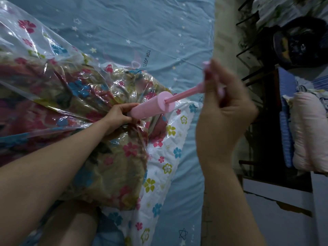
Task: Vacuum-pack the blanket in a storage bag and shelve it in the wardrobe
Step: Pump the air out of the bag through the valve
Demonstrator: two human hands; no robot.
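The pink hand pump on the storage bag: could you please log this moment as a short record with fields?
pump: pink hand pump, base set against the bag, plunger rod drawn out
left hand: left hand grips the pump barrel at its base
right hand: right hand grips the plunger handle
bag: clear flowered storage bag, still puffy
contents: patterned blanket inside
surface: blue star-print bedsheet

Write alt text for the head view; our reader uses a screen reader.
A person's left hand holds a pink hand pump against a flowered storage bag holding a blanket, while the right hand grips the pump's extended handle, on a blue bedsheet.
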